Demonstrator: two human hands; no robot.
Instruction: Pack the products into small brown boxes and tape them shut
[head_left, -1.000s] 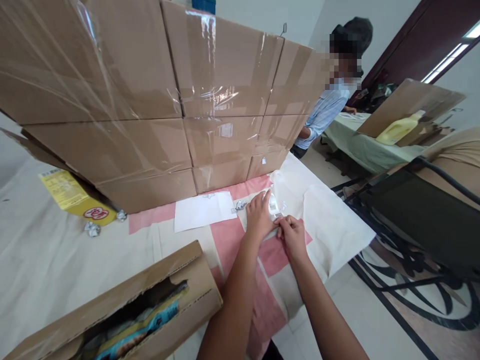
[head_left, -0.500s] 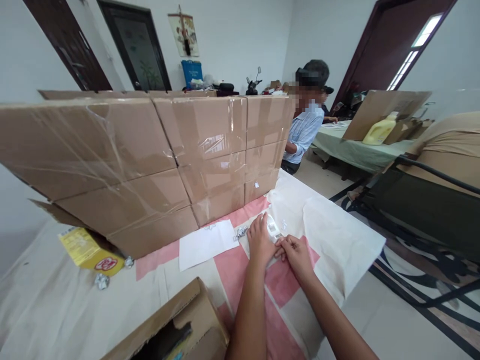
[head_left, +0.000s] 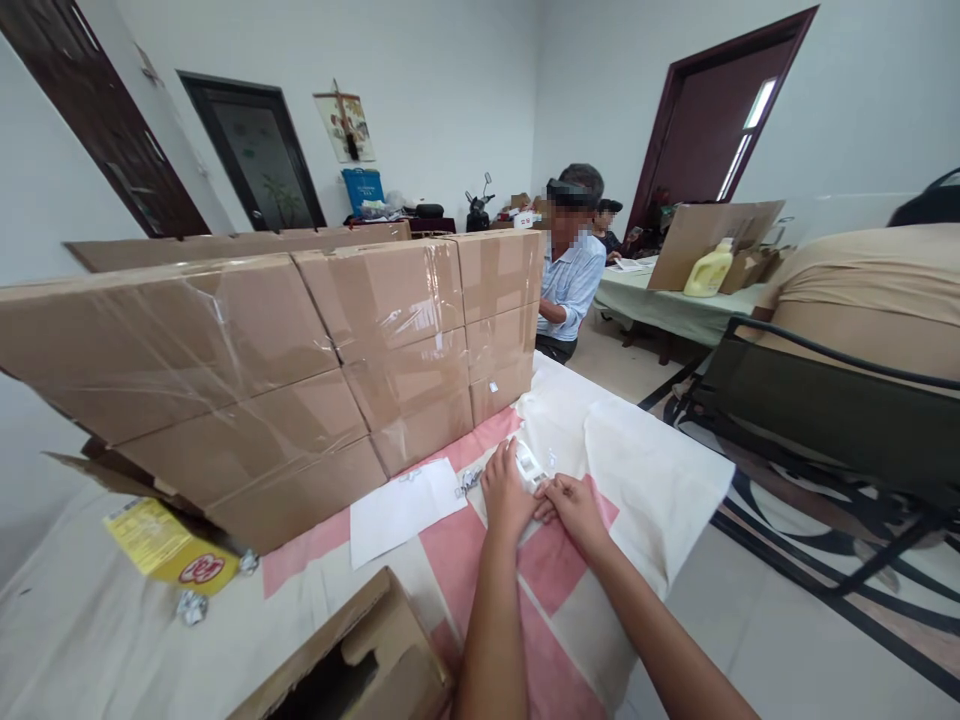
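My left hand curls over a small white object on the pink-and-white cloth and holds it down. My right hand is beside it, fingers pinched against the left hand at the object's near edge; what they pinch is too small to name. A white sheet of paper lies just left of my hands, with small silvery scraps between it and the left hand.
A wall of taped cardboard boxes stands behind the paper. An open carton sits near me, a yellow packet at left. A person in a blue shirt sits beyond. A dark folding chair stands right.
The camera has tilted upward, showing the room and doors. My hands stay together on the small white object, barely moved.
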